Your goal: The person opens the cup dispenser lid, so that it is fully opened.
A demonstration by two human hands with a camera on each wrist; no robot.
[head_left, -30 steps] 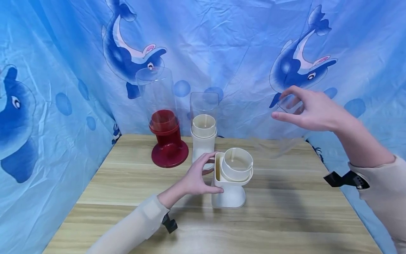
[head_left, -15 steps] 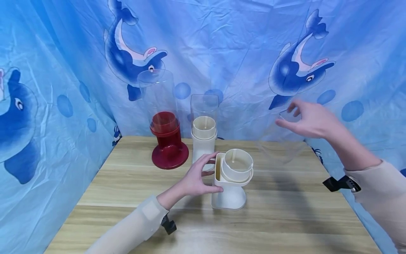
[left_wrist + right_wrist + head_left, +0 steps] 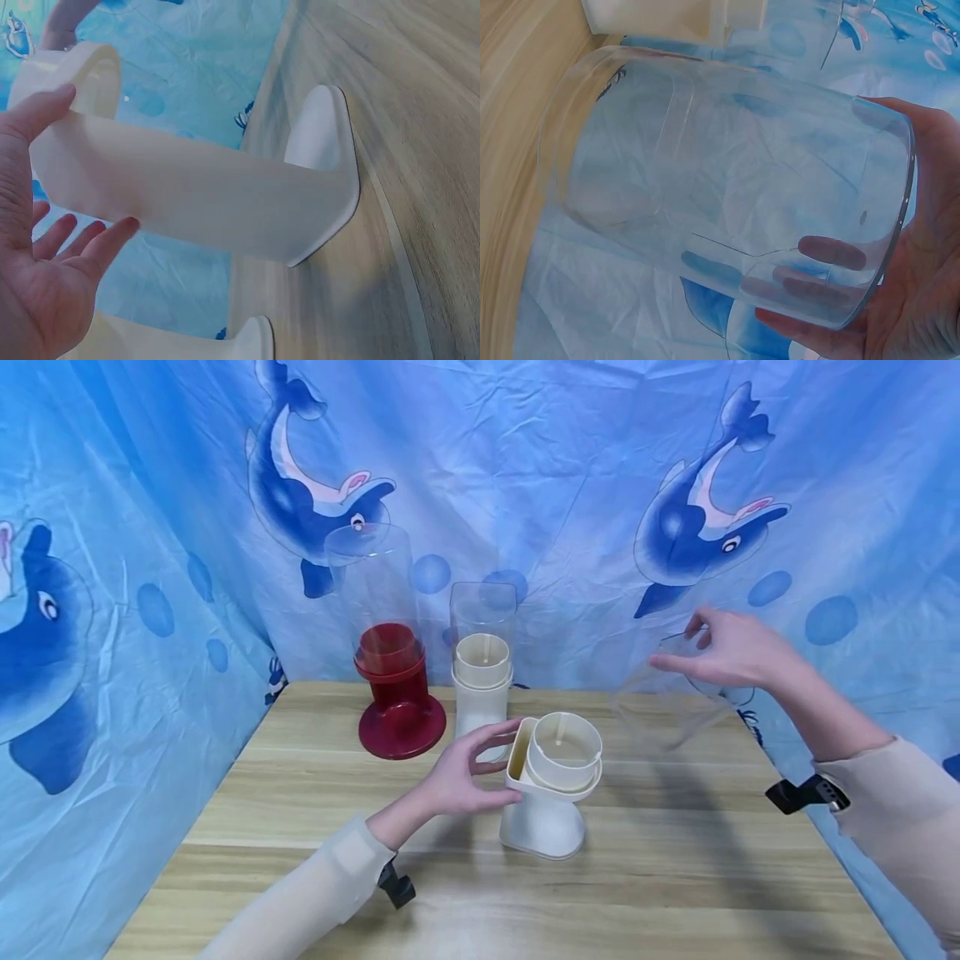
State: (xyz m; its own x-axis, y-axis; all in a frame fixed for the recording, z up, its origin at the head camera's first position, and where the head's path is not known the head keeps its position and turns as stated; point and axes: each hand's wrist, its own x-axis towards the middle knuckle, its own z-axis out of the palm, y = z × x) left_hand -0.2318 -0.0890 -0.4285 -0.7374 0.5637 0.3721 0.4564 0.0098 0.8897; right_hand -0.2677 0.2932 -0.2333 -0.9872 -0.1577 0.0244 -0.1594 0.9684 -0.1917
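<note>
Below centre in the head view stands a white stand with a round cream collar and a side slot at its top. My left hand steadies its upper part, thumb on the near side and fingers on the far side. The left wrist view shows the thumb by the collar and the fingertips at the stand's lower edge. To the right, my right hand grips a clear plastic container near its rim. This container hangs tilted over the table, faint in the head view, its rounded end towards the tabletop.
At the back stand a red base with a tall clear cylinder on it and a second white stand carrying a clear container. A dolphin-print curtain hangs behind the wooden table.
My right hand has come down with the clear container, which now tilts differently. The white stand under my left hand has turned and shifted slightly.
</note>
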